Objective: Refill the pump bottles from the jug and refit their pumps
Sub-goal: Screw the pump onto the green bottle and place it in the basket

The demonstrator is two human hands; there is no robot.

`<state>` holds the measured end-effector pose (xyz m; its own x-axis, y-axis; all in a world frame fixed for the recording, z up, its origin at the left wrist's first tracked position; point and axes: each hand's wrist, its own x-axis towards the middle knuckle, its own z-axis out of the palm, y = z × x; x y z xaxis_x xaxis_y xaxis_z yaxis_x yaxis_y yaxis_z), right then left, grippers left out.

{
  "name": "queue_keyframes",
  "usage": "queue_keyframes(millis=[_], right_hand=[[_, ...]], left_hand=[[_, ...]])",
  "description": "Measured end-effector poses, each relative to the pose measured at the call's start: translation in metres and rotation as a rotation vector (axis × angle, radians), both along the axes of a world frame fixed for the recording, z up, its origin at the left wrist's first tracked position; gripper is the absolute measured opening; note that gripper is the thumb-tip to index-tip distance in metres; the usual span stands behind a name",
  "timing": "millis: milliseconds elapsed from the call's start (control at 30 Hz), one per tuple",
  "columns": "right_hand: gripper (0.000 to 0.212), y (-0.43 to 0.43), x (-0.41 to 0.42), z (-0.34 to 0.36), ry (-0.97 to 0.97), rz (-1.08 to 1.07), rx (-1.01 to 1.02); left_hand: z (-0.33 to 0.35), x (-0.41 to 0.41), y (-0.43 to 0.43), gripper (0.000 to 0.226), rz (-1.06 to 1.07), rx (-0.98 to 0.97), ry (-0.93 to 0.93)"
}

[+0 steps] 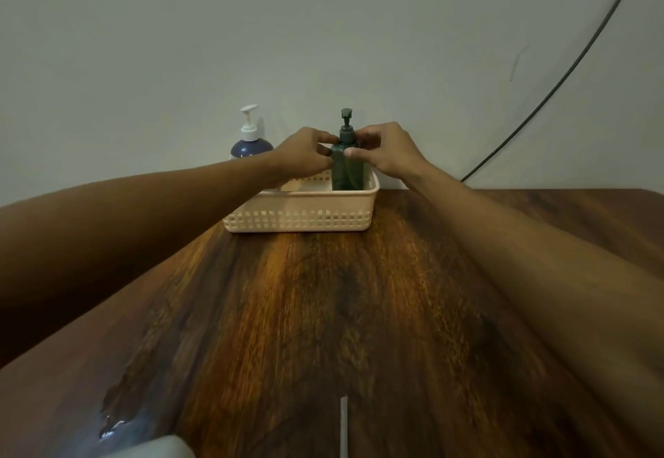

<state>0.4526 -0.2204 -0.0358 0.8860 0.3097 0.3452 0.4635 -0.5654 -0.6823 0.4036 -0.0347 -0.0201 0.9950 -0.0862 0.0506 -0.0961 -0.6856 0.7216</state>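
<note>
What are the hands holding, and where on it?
The green bottle in the basket, by both hands: left hand pinches its shoulder below the pump, right hand grips the opposite side there.

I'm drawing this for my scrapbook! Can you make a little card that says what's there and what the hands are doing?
basket: beige, at the far end of the wooden table
green bottle: upright in the basket, right end, pump on
blue bottle: white pump on, left of the green bottle
left hand: pinches the green bottle's neck
right hand: grips the green bottle's neck
</note>
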Motion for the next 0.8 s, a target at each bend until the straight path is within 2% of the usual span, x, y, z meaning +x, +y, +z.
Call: queue_keyframes(millis=[200,433,800], right_hand=[[0.051,-0.002,-0.004,0.003,0.008,0.01,-0.019],[0.063,-0.016,-0.027,0.021,0.0,-0.027,-0.036],[0.055,-0.063,-0.145,0.068,-0.118,0.046,-0.009]], left_hand=[[0.003,-0.005,-0.003,0.063,0.001,0.03,0.013],[0.026,-0.036,0.0,0.066,0.07,0.068,-0.062],[0.078,-0.191,-0.001,0.055,-0.126,-0.005,-0.188]])
